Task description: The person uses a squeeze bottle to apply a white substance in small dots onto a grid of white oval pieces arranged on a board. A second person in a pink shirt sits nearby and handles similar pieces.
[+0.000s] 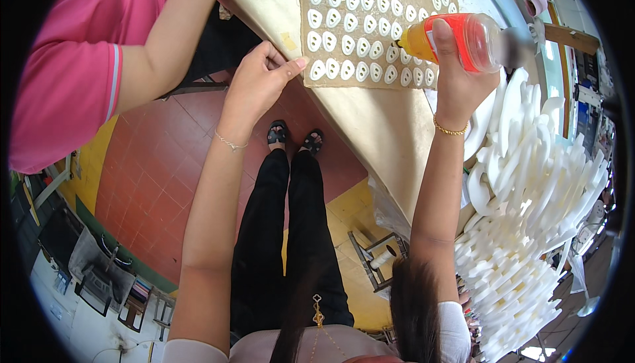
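Observation:
A squeeze bottle (468,42) with a red label and yellow-orange liquid is in my right hand (456,75). The bottle lies tilted almost level, its dark narrow tip pointing left over the board. Below it a brown board (337,84) carries rows of small white oval pieces (362,47) with dark marks in their middles. My left hand (261,75) is at the board's near left corner, fingers curled and thumb pressed at the edge. What lies under those fingers is partly hidden.
The board rests on a cream-covered table (390,131). To the right is a big heap of white curved foam-like pieces (516,164). A person in a pink shirt (79,65) is close on my left. A metal stand (370,257) is on the tiled floor (152,178).

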A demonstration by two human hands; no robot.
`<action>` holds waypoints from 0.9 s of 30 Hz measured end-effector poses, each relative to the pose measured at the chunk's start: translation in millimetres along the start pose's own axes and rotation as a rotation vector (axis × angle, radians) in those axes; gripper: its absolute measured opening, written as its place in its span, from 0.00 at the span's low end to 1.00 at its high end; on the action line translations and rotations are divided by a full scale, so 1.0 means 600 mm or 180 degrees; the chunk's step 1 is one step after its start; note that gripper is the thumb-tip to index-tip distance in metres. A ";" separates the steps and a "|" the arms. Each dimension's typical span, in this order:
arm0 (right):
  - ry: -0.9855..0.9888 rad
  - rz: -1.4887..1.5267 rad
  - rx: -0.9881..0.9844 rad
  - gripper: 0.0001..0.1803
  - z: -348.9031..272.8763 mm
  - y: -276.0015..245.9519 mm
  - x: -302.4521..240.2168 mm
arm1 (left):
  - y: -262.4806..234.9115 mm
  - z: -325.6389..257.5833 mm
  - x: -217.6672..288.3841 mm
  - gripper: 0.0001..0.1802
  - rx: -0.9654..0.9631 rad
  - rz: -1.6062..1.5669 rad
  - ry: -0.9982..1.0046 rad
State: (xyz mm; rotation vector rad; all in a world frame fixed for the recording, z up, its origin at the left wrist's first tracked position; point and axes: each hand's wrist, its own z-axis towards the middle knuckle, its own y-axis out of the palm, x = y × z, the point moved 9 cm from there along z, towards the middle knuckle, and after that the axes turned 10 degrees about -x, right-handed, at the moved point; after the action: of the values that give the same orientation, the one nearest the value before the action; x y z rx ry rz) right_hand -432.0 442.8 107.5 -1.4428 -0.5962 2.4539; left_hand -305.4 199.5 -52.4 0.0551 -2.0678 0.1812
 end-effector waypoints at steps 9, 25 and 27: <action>0.0610 0.2210 0.1066 0.14 0.013 -0.048 0.077 | 0.004 -0.005 0.005 0.19 0.0047 -0.0004 -0.0008; 0.0165 0.0045 0.0068 0.19 0.038 0.006 0.038 | 0.003 -0.009 0.011 0.14 -0.0066 0.0151 -0.0355; 0.0144 -0.0076 0.0067 0.20 0.037 -0.002 0.038 | 0.006 -0.007 0.008 0.14 -0.0114 0.0063 -0.0332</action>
State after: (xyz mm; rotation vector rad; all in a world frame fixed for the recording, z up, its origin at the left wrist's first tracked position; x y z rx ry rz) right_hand -462.5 448.1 100.1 -1.4705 -0.5729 2.3955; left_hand -304.4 204.0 -46.8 0.0226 -2.1755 0.1561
